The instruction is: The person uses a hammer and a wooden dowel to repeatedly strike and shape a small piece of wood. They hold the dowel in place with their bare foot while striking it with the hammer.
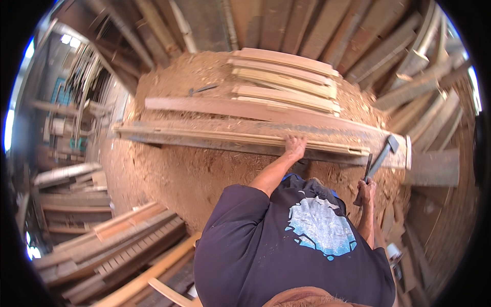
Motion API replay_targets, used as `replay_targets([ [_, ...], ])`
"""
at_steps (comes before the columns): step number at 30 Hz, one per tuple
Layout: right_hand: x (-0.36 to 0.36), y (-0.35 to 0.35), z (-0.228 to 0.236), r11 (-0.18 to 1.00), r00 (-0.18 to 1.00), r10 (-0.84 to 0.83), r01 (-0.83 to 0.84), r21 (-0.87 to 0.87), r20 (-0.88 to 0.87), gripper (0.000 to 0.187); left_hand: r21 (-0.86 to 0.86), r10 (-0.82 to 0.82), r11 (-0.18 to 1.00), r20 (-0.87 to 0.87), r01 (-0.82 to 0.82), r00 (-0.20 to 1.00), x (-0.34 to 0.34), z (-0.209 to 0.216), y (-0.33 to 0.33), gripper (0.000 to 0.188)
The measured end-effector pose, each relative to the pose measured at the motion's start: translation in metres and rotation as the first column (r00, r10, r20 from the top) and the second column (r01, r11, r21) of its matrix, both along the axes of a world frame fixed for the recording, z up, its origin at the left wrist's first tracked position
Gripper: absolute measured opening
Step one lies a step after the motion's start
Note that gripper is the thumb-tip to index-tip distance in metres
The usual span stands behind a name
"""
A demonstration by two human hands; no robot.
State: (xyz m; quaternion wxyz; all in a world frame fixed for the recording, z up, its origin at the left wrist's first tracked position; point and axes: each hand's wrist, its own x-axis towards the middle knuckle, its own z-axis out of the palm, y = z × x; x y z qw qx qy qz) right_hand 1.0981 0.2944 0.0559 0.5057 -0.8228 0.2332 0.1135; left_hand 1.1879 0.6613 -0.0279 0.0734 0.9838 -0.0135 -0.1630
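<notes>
A long, narrow wooden strip (230, 137) with slots near its right end lies along a low plank bench (394, 159) in front of me. My left hand (295, 146) is closed over the strip, right of its middle, fingers on its far edge. Off the bench's near edge at the right, my right hand (366, 191) is closed round a hammer (380, 159), its dark head raised over the bench end. A thin dark tool like a chisel (369, 165) sticks up from the same fist.
Behind the strip lies a long reddish board (215, 107). Several slotted pieces (286, 77) are laid side by side beyond it on shavings. A small dark tool (203, 89) lies at the far left. Planks lean along the back, and stacked timber (123, 250) fills the lower left.
</notes>
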Motion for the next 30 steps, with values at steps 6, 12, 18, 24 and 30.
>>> replay_targets([
  [6, 0.116, 0.111, -0.007, 0.913, 0.895, 0.406, -0.408, -0.032, 0.187, 0.016, -0.682, 0.205, 0.73, 0.141, -0.056, 0.968, -0.023, 0.054, 0.024, 0.083],
  [12, 0.108, 0.242, 0.062, 0.368, 0.344, 0.911, -0.927, -0.075, 0.227, 0.035, -0.886, 0.448, -0.369, -0.433, -0.28, 0.782, -0.08, 0.066, 0.008, 0.092],
  [18, 0.063, 0.284, 0.09, -0.233, -0.262, 0.946, -0.959, -0.159, 0.19, 0.04, -0.457, 0.443, -0.884, -0.744, 0.102, 0.5, -0.155, 0.048, 0.014, 0.044],
  [24, 0.064, 0.267, 0.053, -0.239, -0.25, 0.961, -0.966, -0.099, 0.12, 0.037, -0.322, 0.362, -0.849, -0.932, 0.42, 0.018, -0.278, -0.018, 0.012, 0.011],
  [30, 0.082, 0.284, 0.051, -0.232, -0.228, 0.973, -0.968, -0.098, -0.047, 0.035, -0.23, 0.171, -0.843, -0.972, 0.486, -0.164, -0.372, -0.079, 0.012, 0.022],
])
